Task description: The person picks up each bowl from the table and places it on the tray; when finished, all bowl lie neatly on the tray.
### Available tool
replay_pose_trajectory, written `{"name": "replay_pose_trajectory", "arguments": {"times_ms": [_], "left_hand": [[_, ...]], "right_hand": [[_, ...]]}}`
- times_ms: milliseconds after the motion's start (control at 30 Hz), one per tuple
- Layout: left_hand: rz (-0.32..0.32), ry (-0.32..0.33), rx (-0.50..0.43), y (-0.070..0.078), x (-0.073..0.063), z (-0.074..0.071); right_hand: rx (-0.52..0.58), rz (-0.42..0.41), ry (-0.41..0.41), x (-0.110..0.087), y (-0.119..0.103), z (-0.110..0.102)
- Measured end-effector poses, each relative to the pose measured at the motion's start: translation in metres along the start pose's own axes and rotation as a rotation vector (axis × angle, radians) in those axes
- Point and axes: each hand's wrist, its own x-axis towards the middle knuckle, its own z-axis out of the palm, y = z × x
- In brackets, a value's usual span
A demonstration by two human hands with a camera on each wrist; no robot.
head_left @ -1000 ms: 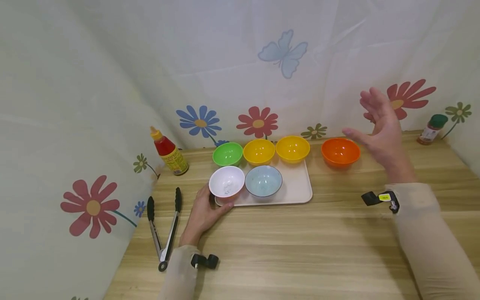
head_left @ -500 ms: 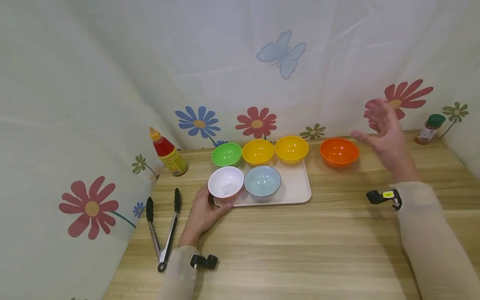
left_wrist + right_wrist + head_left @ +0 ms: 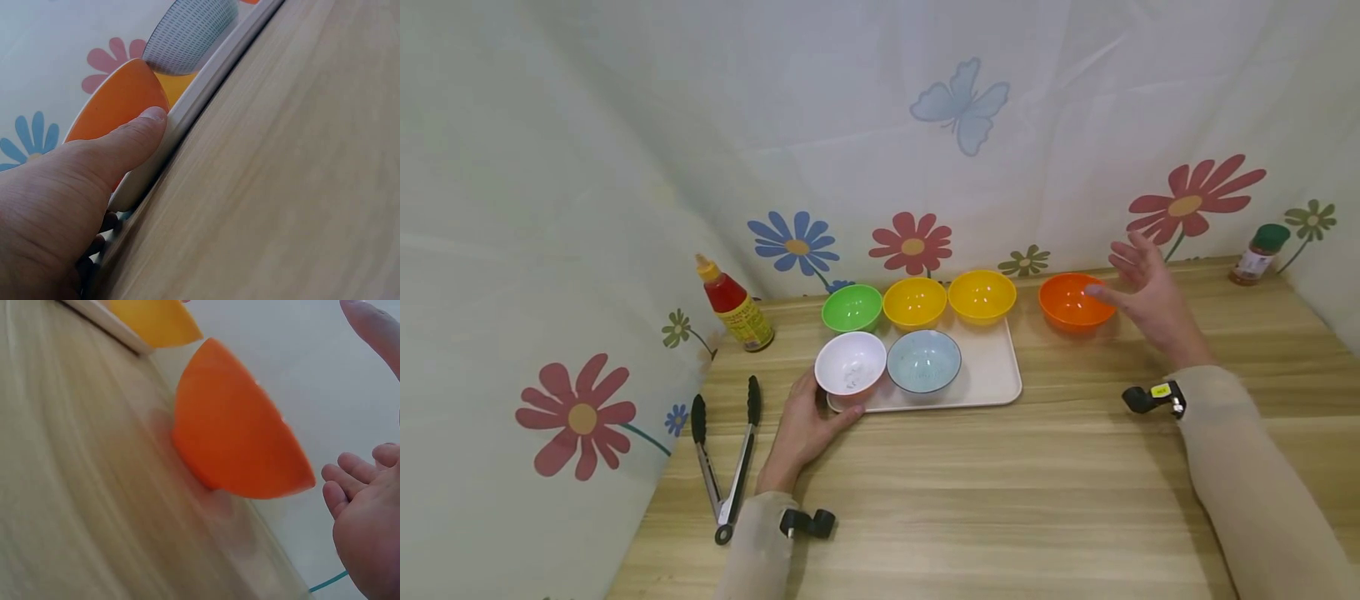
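My left hand (image 3: 805, 425) grips the front left corner of a white tray (image 3: 992, 375). In the left wrist view its thumb lies along the tray rim, right at the orange outside of the white-lined bowl (image 3: 125, 100); its other fingers are mostly hidden below the tray. A light blue bowl (image 3: 924, 362) stands beside that bowl. Behind them are a green bowl (image 3: 852, 309) and two yellow bowls (image 3: 915, 303). My right hand (image 3: 1153, 304), fingers spread and holding nothing, hovers at the right side of an orange bowl (image 3: 237, 431) on the table, its thumb overlapping the rim in the head view.
Black-tipped tongs (image 3: 726, 483) lie spread at the left. A red sauce bottle (image 3: 735, 307) with a yellow cap stands behind them. At the back right is a small green-lidded jar (image 3: 1258, 255). A flower-printed curtain (image 3: 820, 108) borders the table's back and left.
My right hand has come down and, after a slight drift right, moved left to the orange bowl's rim. The left hand keeps its place at the tray corner.
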Motion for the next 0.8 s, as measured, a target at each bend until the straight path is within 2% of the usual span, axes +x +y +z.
{"name": "replay_pose_trajectory", "arguments": {"times_ms": [200,533,800], "left_hand": [[-0.007,0.001,0.008,0.001,0.0,-0.001],[-0.022,-0.005,0.005,0.001,-0.002,0.0],[-0.014,-0.006,0.008,0.001,-0.001,0.0]], "right_hand": [[-0.019,0.036,-0.063,0.002,0.01,0.006],[-0.06,0.084,-0.123,0.002,0.021,0.011],[-0.078,0.072,-0.166,0.002,0.032,0.014]]}}
